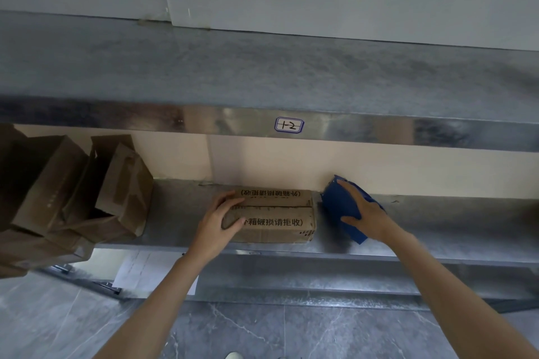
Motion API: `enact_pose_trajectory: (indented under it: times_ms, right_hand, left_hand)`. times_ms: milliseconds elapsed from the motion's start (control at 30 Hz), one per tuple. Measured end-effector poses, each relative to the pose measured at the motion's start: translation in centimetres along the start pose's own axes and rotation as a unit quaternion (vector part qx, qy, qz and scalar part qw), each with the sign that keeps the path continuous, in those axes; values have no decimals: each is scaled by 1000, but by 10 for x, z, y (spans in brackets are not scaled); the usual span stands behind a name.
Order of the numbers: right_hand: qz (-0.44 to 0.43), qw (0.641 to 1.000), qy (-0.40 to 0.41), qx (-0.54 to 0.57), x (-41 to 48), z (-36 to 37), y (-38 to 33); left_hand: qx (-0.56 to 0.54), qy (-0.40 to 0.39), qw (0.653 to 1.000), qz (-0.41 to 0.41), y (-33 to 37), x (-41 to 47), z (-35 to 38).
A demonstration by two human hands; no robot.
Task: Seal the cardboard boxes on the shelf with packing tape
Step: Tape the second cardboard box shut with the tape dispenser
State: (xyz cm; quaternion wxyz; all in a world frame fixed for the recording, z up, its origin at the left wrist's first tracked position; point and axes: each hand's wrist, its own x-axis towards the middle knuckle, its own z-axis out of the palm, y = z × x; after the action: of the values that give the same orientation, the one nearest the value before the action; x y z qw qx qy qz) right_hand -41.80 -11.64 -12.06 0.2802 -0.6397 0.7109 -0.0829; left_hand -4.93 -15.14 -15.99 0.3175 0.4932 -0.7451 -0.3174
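box (pixel 274 223) long axis l-r on shelf (pixel 437 230), left hand (pixel 217 221) grips end

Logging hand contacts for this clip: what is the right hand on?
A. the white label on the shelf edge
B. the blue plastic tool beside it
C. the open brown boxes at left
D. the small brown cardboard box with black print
B: the right hand grips the blue plastic tool on the steel shelf, while the left hand holds the small brown cardboard box.
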Motion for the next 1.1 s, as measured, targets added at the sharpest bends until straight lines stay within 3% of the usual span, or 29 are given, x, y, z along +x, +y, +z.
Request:
enact_pose_trajectory:
  times_ms: [167, 300, 400, 633, 867, 1100]
  right_hand:
    - [-56, 998, 14, -29, -6, -11, -30]
    - [-78, 988, 106, -80, -7, -14, -61]
    - [-95, 984, 131, -71, -6, -15, -83]
    - [-195, 979, 11, -61, -1, 14, -128]
    - [-184, 981, -55, 8, 10, 15, -137]
    - [-181, 980, -76, -12, 15, 18, -139]
  left_hand:
    - [-17, 24, 1000, -4, -2, 2, 1]
    - [-22, 5, 999, -27, -2, 3, -2]
    - [-25, 0, 999, -28, 1, 4, -2]
    - [-43, 11, 999, -29, 1, 4, -6]
    - [-58, -2, 998, -28, -3, 5, -8]
    - [-84, -16, 995, -42, 0, 12, -13]
